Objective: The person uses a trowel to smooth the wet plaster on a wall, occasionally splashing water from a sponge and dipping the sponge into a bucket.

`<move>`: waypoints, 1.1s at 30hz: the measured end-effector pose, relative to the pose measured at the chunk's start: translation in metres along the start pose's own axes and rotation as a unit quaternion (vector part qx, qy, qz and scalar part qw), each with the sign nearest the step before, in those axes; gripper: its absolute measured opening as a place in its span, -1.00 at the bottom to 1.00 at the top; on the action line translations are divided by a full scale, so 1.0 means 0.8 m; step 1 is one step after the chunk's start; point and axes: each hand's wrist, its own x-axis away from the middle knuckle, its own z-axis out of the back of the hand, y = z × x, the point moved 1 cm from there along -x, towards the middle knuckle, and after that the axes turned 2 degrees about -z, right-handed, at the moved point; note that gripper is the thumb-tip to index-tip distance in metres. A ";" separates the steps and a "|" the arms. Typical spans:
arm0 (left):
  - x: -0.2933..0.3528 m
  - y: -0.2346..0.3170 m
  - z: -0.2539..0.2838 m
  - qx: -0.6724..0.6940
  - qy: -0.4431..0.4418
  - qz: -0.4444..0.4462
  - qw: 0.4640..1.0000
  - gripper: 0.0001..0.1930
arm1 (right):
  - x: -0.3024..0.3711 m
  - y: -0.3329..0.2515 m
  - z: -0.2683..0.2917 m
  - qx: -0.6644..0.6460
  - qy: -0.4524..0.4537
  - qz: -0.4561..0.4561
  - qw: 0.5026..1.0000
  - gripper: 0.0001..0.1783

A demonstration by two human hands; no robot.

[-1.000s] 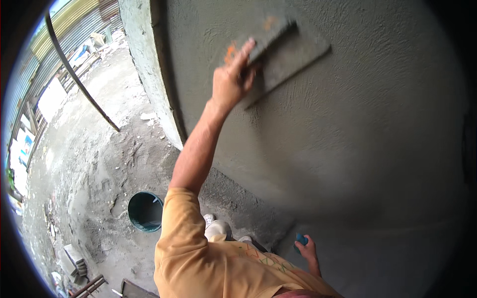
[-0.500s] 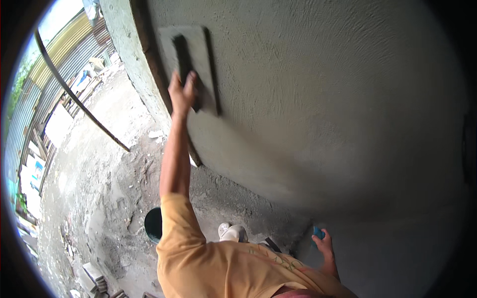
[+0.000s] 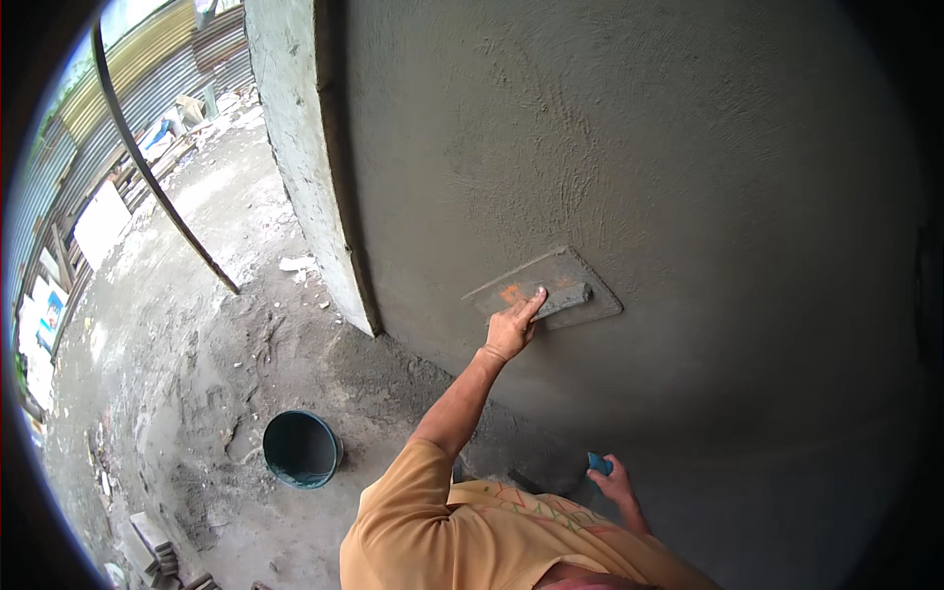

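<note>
1. Head view, left hand point(image 3: 510, 331); fingers wrapped round the handle point(image 3: 571, 299) of a flat rectangular float point(image 3: 564, 269), one digit stretched along it; the plate lies just beyond these fingers and spreads to both sides of them, seemingly flat on the grey wall point(image 3: 723, 211); contact pressure cannot be told.

2. Head view, right hand point(image 3: 617, 485); fingers gripping a small blue object point(image 3: 599, 463), kind unclear; held low, to the right of the left fingers and well apart from the float.

3. Head view, surroundings; a ridged, rough patch point(image 3: 551, 147) of the coating lies beyond the left fingers, past the plate's far edge; the pale wall end point(image 3: 290, 128) stands to their left; a dark green bucket point(image 3: 337, 455) sits on the ground, left of and nearer the body than those fingers.

4. Step in hand, judged: smoothing wet plaster with the float; the texture beyond the fingers suggests this area is unfinished.

5. Next move, judged: calls for an even, near-flat plate and a steady sweep over the ridges; a tilted edge could score the coat.
</note>
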 end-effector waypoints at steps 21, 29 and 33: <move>-0.359 -0.032 0.339 0.050 0.319 0.034 0.946 -0.52 | 0.009 -0.035 0.000 -0.066 0.025 -0.024 0.997 -0.52; -0.062 -0.146 0.110 0.116 0.350 0.347 0.862 -0.56 | 0.010 -0.004 0.012 -0.018 -0.029 -0.039 0.999 -0.49; 0.003 -0.031 -0.040 0.334 0.364 0.388 0.778 -0.77 | 0.014 0.025 0.032 0.015 -0.041 -0.025 0.999 -0.49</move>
